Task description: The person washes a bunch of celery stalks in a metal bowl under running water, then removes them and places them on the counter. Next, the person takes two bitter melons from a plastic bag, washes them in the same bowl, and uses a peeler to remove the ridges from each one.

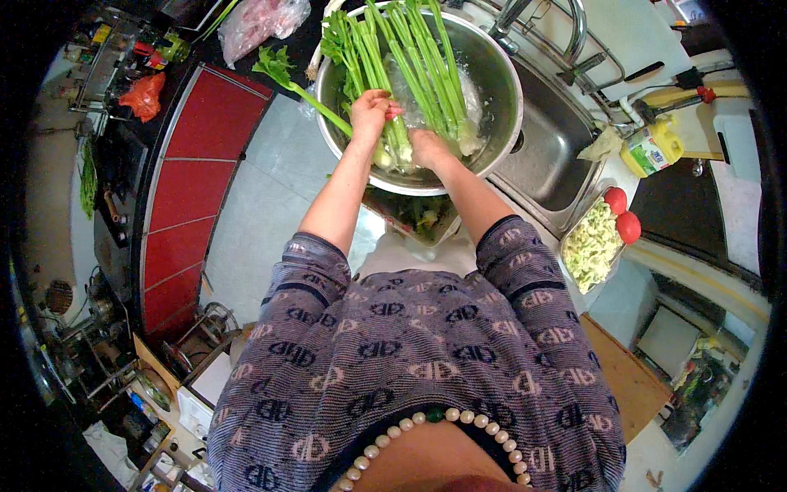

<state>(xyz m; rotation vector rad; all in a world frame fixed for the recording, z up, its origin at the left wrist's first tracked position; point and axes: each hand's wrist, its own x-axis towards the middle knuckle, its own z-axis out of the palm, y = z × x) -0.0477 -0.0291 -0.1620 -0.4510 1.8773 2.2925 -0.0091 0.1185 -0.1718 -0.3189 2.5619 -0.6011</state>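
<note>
A large round metal basin [515,92] holds water and several green celery stalks [418,67], their leafy tops towards its far left rim. My left hand [372,114] is closed around a celery stalk near the left side of the basin. Close to the pale root ends, my right hand [428,149] reaches down into the basin; its fingers are partly hidden, and whether they grip a stalk cannot be told. One separate leafy celery stalk [320,106] leans over the basin's left rim.
Right of the basin is a steel sink [547,147] with a faucet [578,31]. A tray of chopped pale-green vegetable [591,246], two red tomatoes [628,227] and a yellow detergent jug [653,147] stand beyond. A bin [424,224] with scraps is below the basin; red cabinets [197,166] are left.
</note>
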